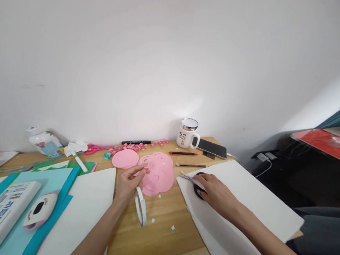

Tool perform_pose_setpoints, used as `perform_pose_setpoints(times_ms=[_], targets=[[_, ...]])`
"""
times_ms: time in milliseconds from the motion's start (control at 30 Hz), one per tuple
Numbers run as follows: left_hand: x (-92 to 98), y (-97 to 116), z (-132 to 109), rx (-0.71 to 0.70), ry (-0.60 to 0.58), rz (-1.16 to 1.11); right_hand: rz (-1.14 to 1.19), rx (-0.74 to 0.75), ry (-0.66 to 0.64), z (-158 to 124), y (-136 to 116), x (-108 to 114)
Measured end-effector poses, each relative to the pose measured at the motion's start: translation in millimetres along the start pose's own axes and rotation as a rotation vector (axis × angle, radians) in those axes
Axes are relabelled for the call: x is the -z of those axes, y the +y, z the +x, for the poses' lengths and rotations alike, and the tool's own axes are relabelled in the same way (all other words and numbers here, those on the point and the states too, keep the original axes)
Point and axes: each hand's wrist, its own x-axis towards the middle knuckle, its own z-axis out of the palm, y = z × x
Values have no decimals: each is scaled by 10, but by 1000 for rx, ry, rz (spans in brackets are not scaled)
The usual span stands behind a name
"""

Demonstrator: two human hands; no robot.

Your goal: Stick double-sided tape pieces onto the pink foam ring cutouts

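Observation:
My left hand (128,184) is closed, with a roll of white tape (142,208) hanging from its lower fingers. Between thumb and forefinger there is a small pink bit (147,170), too small to name for sure. My right hand (216,192) lies over scissors (196,191) with black handles, fingers on the handle; their blades point left on white paper (250,189). Beyond my left hand lie pink scalloped paper shapes (164,174) and pink paper circles (125,158). Little white squares (173,227) are scattered on the wooden table (155,244).
A white mug (186,138) and a phone (214,148) stand near the wall, behind a red pencil (182,153). Small pink rolled pieces (133,147) lie at the back. On the left are blue paper sheets (53,185), a white and pink device (40,211) and a white bottle (43,141).

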Motion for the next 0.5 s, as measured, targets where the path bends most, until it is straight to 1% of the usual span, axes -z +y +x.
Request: perform_pose_setpoints(times_ms=[133, 200, 233, 300, 333, 400, 433, 500], targets=[[9, -17, 10, 9, 2, -7, -9, -17, -14, 29, 55, -24], [15, -16, 15, 22, -1, -6, 55, -27, 22, 47, 86, -12], [18, -14, 18, 27, -5, -4, 140, -28, 46, 53, 97, 5], [24, -14, 27, 35, -17, -3, 420, 4, 72, 54, 94, 59], [28, -16, 33, 37, -20, -3, 586, 39, 56, 50, 72, 93], [33, -24, 43, 45, -25, -1, 854, 140, -32, 36, -24, 163], [35, -30, 48, 51, -28, 0, 922, 197, -81, 29, -94, 194], [36, -41, 53, 61, -37, 1, 936, 316, -133, 27, -263, 239]])
